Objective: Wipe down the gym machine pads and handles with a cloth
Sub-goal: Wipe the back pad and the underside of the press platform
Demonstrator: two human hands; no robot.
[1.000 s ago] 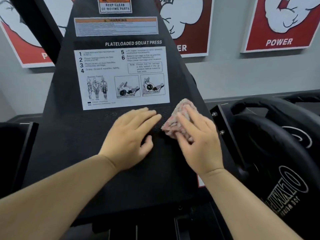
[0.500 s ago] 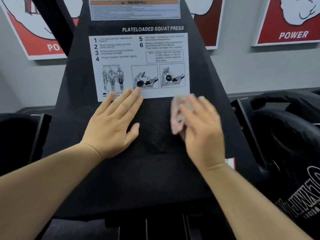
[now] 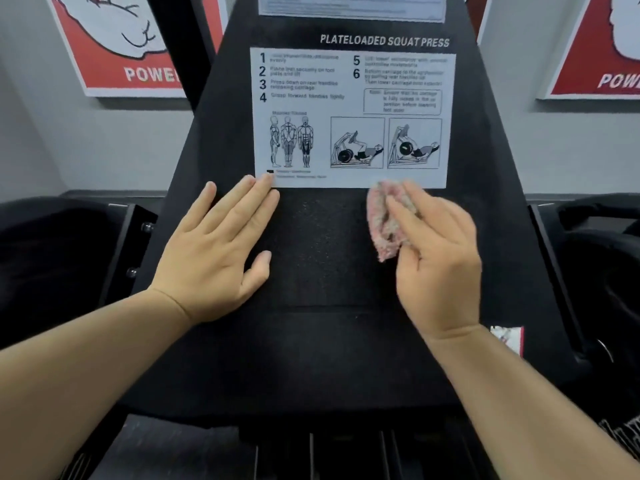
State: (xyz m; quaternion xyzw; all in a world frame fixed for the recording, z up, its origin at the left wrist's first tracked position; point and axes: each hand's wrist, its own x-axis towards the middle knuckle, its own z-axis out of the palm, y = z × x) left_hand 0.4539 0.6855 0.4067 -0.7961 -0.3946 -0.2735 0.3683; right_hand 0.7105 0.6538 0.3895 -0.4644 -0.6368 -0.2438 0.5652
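A black textured foot plate point(image 3: 322, 278) of a squat press machine fills the middle of the view. My right hand point(image 3: 436, 265) presses a crumpled pink and white cloth point(image 3: 384, 223) flat against the plate, just below the white instruction sticker point(image 3: 349, 116). The cloth sticks out past my fingertips and to their left. My left hand point(image 3: 218, 251) lies flat on the plate with straight fingers, its fingertips touching the sticker's lower left corner.
Black weight plates sit on both sides, one at the left point(image 3: 62, 258) and one at the right point(image 3: 606, 271). Red and white posters point(image 3: 138, 64) hang on the grey wall behind. A small torn red and white label point(image 3: 509, 337) is on the plate's right edge.
My right hand has slid the cloth leftward and up across the plate to just under the sticker. My left hand has moved left along the plate, and the view has shifted.
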